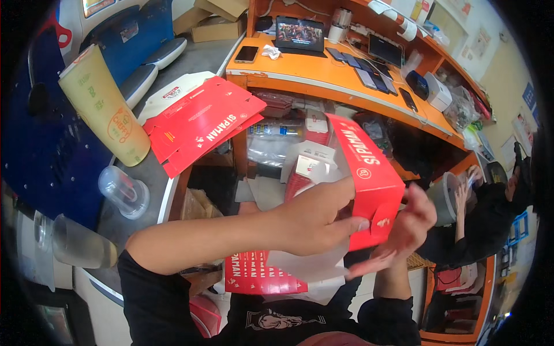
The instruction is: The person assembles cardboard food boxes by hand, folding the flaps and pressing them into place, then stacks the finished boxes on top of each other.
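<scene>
Left grip: you're clamped on the red box!
Right grip: your blurred hand's beside it, hold unclear.
Grey desk: flat red cartons.

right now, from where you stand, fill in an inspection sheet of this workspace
Surface: grey counter at left; orange wooden desk ahead
Job's things: partly folded red-and-white cardboard box; flat red cardboard cartons on the counter
Clutter: tall pale-yellow printed cup, clear plastic dome-shaped lid, crumpled white tissue
Hands: left hand grips the box; right hand, blurred, is beside it, contact unclear
Cables: white cable at the desk's back
Surroundings: co-worker in black clothing at right
</scene>
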The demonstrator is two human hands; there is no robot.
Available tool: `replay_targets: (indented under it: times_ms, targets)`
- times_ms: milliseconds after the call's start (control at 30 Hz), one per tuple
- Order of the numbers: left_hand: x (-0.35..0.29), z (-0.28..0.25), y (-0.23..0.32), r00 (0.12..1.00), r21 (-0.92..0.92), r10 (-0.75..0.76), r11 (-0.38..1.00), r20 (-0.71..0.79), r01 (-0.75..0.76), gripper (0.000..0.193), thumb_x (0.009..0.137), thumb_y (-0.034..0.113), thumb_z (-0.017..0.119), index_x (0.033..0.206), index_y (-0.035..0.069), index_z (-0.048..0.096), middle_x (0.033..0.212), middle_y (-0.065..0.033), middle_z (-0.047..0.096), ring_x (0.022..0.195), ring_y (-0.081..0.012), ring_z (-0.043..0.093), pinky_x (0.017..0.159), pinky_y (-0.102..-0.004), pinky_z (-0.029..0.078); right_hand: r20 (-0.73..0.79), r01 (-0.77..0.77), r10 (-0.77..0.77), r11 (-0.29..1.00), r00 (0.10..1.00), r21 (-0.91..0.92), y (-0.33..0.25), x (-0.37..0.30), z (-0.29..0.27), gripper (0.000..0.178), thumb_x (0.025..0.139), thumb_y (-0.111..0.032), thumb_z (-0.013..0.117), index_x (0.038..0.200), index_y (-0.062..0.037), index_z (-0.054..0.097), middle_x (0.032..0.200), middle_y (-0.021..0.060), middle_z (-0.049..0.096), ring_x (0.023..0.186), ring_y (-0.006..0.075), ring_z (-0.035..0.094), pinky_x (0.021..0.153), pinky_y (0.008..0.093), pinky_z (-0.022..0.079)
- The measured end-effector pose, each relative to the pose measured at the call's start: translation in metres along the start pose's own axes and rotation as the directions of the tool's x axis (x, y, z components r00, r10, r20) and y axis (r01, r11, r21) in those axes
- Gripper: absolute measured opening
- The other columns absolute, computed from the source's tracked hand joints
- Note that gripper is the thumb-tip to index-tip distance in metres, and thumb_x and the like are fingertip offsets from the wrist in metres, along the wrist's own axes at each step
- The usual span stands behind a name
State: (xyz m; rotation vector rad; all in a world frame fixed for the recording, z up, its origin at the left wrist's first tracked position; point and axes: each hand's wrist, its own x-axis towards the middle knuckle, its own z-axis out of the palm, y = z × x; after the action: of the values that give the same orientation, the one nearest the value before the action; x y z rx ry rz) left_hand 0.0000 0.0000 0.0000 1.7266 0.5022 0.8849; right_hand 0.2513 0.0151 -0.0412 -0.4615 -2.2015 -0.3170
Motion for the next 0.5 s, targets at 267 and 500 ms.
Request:
replay_targets:
  times_ms: [267, 500]
  targets:
    - [0.004, -0.001, 0.002, 0.843, -0.202, -0.244, 0.904, 0.479, 0.376, 0.032, 0.105, 0.020, 0.063, 0.128, -0.002, 0.059, 0.109, -0.0057, 0.069, 0.095, -0.0094, 0.062, 0.084, -0.0284, 0.052, 0.050, -0.163, 0.157, 0.877, 0.986, 0.453, 0.009, -0.026, 0.010, 0.095, 0.088, -0.042, 0.074, 0.159, -0.0089, 0.020, 0.141, 0.0239, 0.043, 0.134, 0.0449, 0.045, 0.115, 0.0633, 0.034]
    - [-0.007, 0.008, -0.009, 0.898, -0.164, -0.234, 0.936, 0.372, 0.312, 0.033, 0.102, 0.033, 0.067, 0.104, 0.000, 0.068, 0.084, -0.0029, 0.067, 0.076, -0.0105, 0.061, 0.070, -0.0288, 0.051, 0.073, -0.087, 0.057, 0.847, 0.996, 0.524, -0.002, -0.053, 0.046, 0.110, 0.080, -0.050, 0.078, 0.160, -0.0022, 0.019, 0.137, 0.0238, 0.047, 0.127, 0.0428, 0.052, 0.112, 0.0591, 0.039]
